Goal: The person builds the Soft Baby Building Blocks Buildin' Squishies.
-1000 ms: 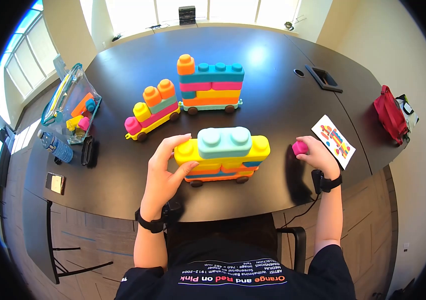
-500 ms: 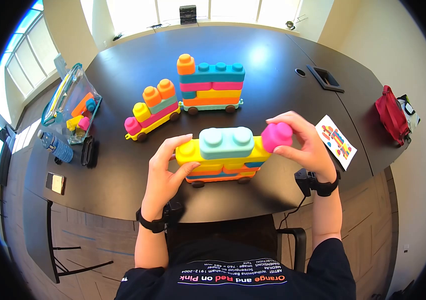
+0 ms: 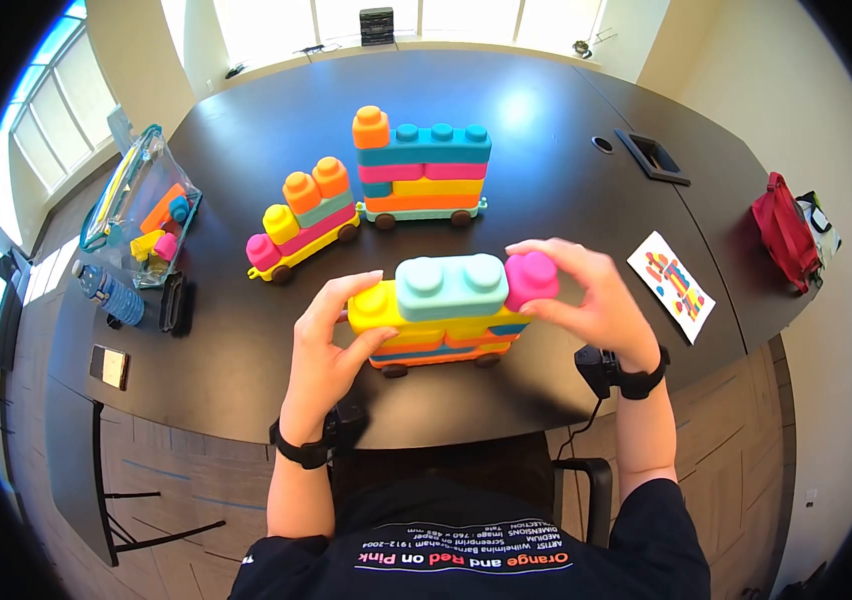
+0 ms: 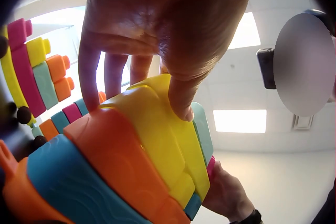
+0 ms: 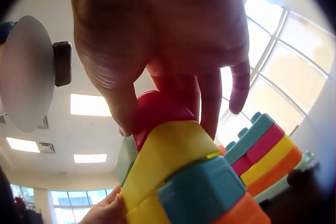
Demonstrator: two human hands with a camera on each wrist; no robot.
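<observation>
A wheeled car of stacked toy blocks stands near the table's front edge, topped by a yellow layer and a two-stud mint block. My left hand grips the left end of the yellow layer, thumb on the near side and fingers behind. A single-stud pink block sits at the right end of the top, beside the mint block. My right hand pinches it between thumb and fingers. In the right wrist view the pink block meets the yellow block beneath it.
Behind stand two more block cars, a stepped one and a taller one. Left are a clear bag of blocks, a water bottle, a black case and a phone. A printed picture card lies right.
My right hand picked up the pink block from the table at right and brought it left onto the car's right end. My left hand has kept its grip.
</observation>
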